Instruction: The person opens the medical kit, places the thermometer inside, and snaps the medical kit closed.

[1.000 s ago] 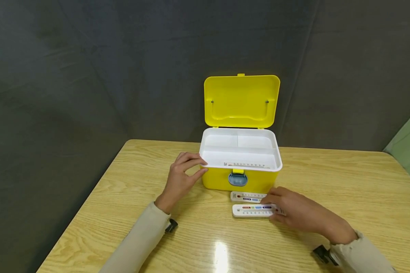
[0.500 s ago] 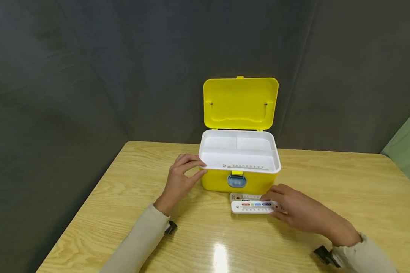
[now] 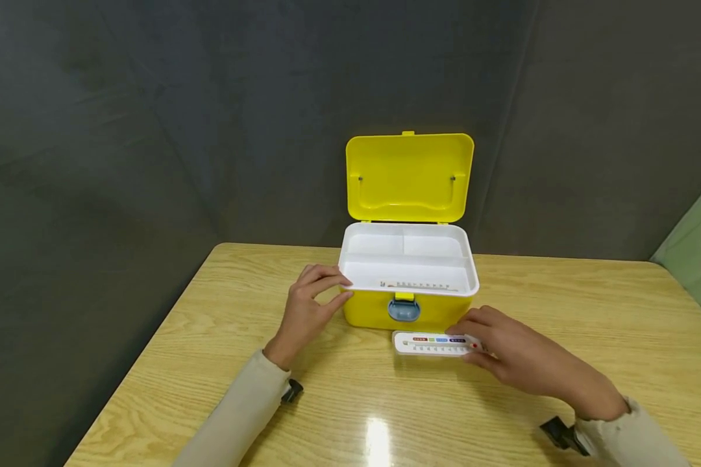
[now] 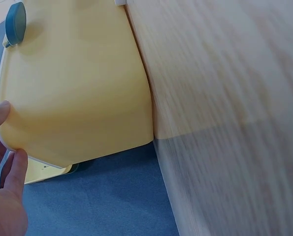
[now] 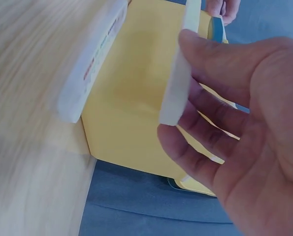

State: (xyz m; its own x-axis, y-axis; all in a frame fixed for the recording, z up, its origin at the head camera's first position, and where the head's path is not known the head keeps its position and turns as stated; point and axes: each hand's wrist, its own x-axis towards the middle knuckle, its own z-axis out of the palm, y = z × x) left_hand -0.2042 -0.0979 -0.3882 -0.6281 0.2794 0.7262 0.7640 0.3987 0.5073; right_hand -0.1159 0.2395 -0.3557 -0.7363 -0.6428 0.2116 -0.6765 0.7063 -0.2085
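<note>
A yellow storage box [image 3: 368, 312] stands on the table with its lid [image 3: 409, 175] raised and a white divided tray [image 3: 409, 259] inside. My left hand [image 3: 308, 303] grips the box's front left corner, thumb outside, fingers at the rim. My right hand [image 3: 516, 353] pinches the right end of a white strip thermometer [image 3: 435, 345] between thumb and fingers, raised in front of the box. Under it, a second thermometer [image 5: 89, 73] lies on the table in the right wrist view; the held one hides it in the head view. Another thermometer [image 3: 420, 285] lies in the tray's front compartment.
The wooden table [image 3: 210, 311] extends to both sides of the box. A grey-blue latch [image 3: 404, 310] hangs on the box's front. Dark cloth [image 3: 269, 117] rises behind the table, and a green patterned thing [image 3: 695, 240] shows at the right edge.
My right hand has raised the thermometer and moved it toward the box, so it now covers the one lying on the table. My left hand has stayed at the box's corner.
</note>
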